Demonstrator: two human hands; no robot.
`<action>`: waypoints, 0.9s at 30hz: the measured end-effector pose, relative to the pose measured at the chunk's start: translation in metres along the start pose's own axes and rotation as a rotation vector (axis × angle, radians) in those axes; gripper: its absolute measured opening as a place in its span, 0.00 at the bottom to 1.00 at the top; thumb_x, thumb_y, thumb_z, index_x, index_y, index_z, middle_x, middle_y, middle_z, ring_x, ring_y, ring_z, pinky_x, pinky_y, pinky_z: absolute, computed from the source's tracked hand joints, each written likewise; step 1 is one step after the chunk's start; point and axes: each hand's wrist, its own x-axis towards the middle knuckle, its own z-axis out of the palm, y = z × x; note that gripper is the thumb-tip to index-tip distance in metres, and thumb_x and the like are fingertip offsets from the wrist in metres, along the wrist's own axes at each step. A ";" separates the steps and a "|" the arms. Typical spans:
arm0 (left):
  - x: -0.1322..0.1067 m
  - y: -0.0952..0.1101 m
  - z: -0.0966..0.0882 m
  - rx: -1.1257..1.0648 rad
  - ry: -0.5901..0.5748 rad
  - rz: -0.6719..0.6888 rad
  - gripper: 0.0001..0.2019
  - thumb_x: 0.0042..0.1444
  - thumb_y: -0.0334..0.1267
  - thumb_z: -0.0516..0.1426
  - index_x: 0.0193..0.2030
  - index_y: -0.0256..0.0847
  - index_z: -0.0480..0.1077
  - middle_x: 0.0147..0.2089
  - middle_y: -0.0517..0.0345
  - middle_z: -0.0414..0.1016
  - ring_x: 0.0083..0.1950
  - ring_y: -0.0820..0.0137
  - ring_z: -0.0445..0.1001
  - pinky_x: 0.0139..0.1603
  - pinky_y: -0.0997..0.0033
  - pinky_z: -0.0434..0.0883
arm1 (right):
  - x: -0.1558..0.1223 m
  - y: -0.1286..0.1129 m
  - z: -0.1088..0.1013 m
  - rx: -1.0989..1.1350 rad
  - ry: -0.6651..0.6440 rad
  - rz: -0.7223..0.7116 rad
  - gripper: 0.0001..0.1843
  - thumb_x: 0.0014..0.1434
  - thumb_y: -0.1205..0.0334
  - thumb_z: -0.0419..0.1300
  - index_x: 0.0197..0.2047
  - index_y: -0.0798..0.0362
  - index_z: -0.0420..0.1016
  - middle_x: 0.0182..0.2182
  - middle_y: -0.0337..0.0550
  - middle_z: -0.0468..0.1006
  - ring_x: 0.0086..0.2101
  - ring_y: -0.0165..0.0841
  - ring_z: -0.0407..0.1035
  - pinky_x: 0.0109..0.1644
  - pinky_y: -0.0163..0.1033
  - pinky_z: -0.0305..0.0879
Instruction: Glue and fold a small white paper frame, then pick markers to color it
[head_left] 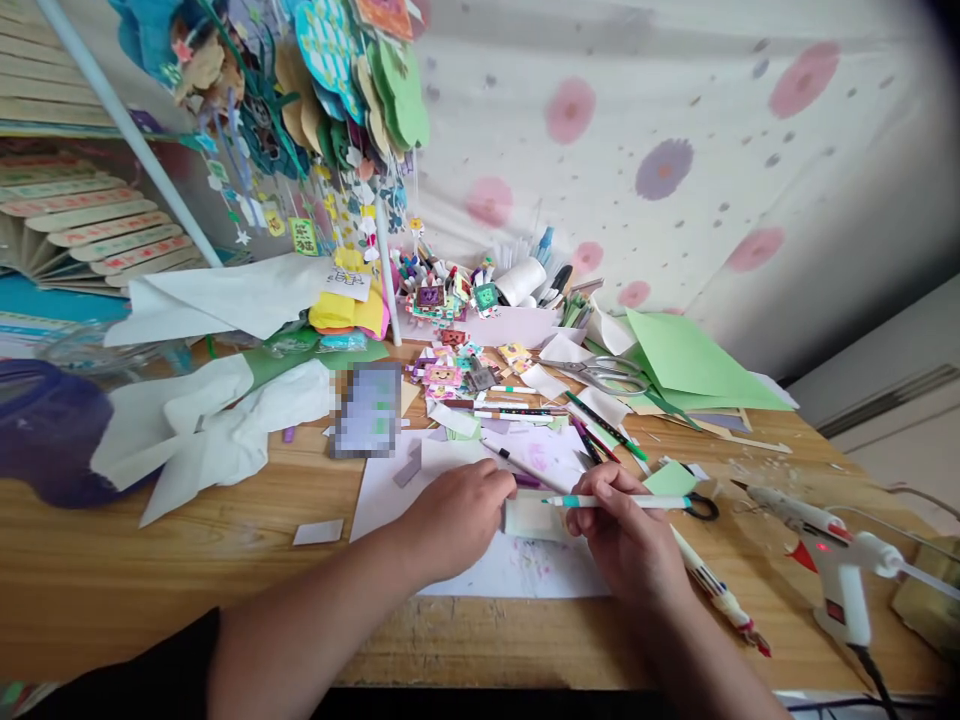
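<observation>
nearest the camera, two bare forearms reach over the wooden table edge [150, 590] onto a white paper sheet [525, 570]. going left to right: crumpled white paper pieces [210, 420] lie well apart at the far left, then the left hand [457, 520], curled with its fingertips pressing down a small pale rectangular paper piece [534, 518] that rests on the sheet between both hands. the right hand [626, 535] is closed around a thin white marker with a teal band [615, 501], held nearly level, its tip pointing left just above the piece. the step in hand looks like marking or colouring that small piece, though whether the tip touches it is hard to tell. the next move calls for a steady hold-down and a fine, controlled stroke. further right lie black-handled scissors [701, 507] and a white glue gun with a red trigger [832, 550].
</observation>
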 end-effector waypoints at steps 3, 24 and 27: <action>-0.001 0.002 0.001 0.042 -0.017 -0.013 0.10 0.59 0.36 0.51 0.43 0.40 0.71 0.41 0.52 0.73 0.43 0.60 0.73 0.42 0.63 0.68 | -0.002 0.003 0.000 0.008 -0.032 0.033 0.09 0.54 0.58 0.66 0.27 0.53 0.75 0.19 0.37 0.72 0.20 0.27 0.64 0.25 0.33 0.63; 0.002 -0.001 0.009 0.147 -0.028 -0.080 0.19 0.49 0.51 0.61 0.44 0.43 0.72 0.41 0.55 0.75 0.44 0.56 0.75 0.42 0.57 0.73 | -0.002 0.000 0.005 -0.062 -0.009 0.123 0.12 0.52 0.55 0.69 0.25 0.54 0.75 0.18 0.35 0.71 0.19 0.24 0.62 0.30 0.33 0.71; 0.002 -0.002 0.011 0.151 -0.026 -0.083 0.19 0.49 0.52 0.61 0.43 0.42 0.72 0.41 0.54 0.76 0.44 0.55 0.75 0.42 0.57 0.73 | -0.002 -0.004 0.003 -0.144 -0.042 0.086 0.12 0.54 0.54 0.68 0.29 0.54 0.78 0.20 0.37 0.72 0.21 0.25 0.65 0.28 0.31 0.68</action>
